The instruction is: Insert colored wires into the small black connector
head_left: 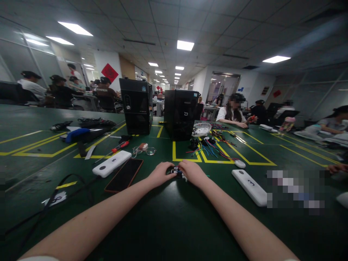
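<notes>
Both my arms reach forward over the green table (174, 217). My left hand (160, 174) and my right hand (193, 172) meet at the middle, fingers curled around a small dark part (177, 170) held between them just above the table. The part is mostly hidden by my fingers, so I cannot name it. A black phone (124, 175) lies left of my left hand. A white numbered box (111, 164) lies beyond the phone. Another white numbered box (249, 187) lies right of my right hand.
Two black computer towers (136, 106) (179, 113) stand ahead. Coloured wires (209, 149), a white basket (201, 129), a red screwdriver (119, 146), glasses (146, 150) and tools (81, 135) lie around. A black cable (54, 192) loops at the left. Other people sit at surrounding tables.
</notes>
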{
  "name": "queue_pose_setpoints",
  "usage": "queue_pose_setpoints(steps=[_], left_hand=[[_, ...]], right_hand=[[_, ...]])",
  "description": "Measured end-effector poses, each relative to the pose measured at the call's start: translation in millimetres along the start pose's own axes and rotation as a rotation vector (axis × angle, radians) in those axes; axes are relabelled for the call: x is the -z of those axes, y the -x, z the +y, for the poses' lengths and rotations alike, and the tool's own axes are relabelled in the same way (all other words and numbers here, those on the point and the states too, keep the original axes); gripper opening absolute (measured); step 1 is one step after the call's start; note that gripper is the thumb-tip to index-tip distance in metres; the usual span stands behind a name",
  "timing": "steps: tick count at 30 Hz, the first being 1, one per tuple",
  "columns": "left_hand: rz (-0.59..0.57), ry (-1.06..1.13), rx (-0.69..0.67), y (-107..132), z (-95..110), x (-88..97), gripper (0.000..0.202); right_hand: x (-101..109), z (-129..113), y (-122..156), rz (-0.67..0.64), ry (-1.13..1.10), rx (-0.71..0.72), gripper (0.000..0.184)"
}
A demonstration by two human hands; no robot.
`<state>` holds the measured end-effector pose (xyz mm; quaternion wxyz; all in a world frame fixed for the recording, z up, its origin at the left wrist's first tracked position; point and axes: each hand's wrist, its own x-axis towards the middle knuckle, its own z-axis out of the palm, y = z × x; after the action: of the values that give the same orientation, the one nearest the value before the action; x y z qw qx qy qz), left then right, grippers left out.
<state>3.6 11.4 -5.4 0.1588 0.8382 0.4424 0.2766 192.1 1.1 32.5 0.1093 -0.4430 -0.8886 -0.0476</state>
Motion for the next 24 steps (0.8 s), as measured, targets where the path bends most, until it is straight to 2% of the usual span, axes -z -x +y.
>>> queue_pose_setpoints(steps=[6,13,17,22,24], left_hand=[[0.011,0.000,0.003,0.5,-0.6,-2.2,0.033],[0.005,-0.002,-0.021,0.4,2.9,-0.7,0.033],[0.012,-0.005,-0.020,0.1,3.4,-2.8,0.033],[0.059,0.034,-0.059,1.5,8.6,-2.3,0.050],[0.051,0.061,-0.071,0.4,9.5,-1.8,0.041]], right_hand=[[-3.1,0.4,-0.9,0.033,0.034,0.039,0.021],[10.2,-1.7,4.9,0.021,-0.032,0.120,0.026],[15.8,-2.9,7.9,0.006,-0.035,0.116,0.027],[17.7,-2.5,11.2,0.012,-0.039,0.104,0.026],[18.0,-2.1,12.5,0.024,-0.041,0.103,0.026]])
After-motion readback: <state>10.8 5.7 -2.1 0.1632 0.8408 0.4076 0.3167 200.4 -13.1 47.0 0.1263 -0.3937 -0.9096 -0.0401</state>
